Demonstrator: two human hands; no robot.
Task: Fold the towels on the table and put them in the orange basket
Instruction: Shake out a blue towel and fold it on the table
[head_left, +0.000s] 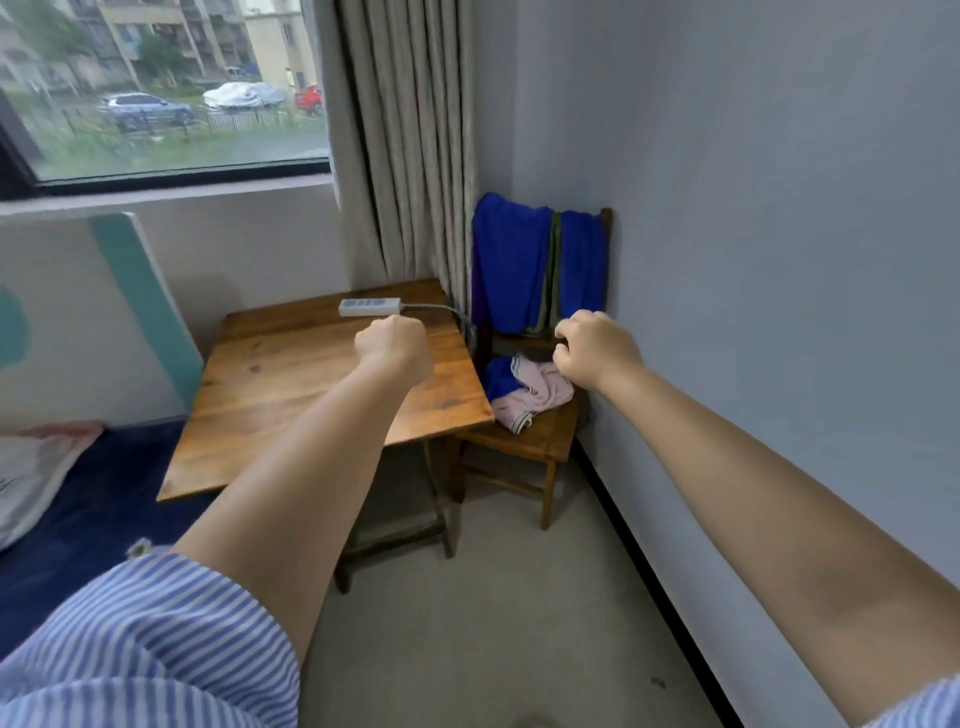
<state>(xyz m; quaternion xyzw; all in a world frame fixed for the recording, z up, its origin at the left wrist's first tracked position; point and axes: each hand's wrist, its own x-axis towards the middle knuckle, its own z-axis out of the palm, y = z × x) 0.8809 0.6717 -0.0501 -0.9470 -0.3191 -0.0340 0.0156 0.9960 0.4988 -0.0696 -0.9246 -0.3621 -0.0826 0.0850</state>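
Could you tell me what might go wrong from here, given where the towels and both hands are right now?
1. The towels are on the chair, not the table; no orange basket is in view.
2. The pink towel lies bunched near the seat's front edge and could slide off.
3. The power strip and its cable sit on the table and may snag a spread towel.

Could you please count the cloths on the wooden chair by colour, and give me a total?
Blue cloths: 3, two draped blue towels over the back of the wooden chair, and one crumpled blue cloth on its seat.
Pink cloths: 1, the crumpled pink cloth on the seat.
Total: 4; layers hidden beneath cannot be counted.
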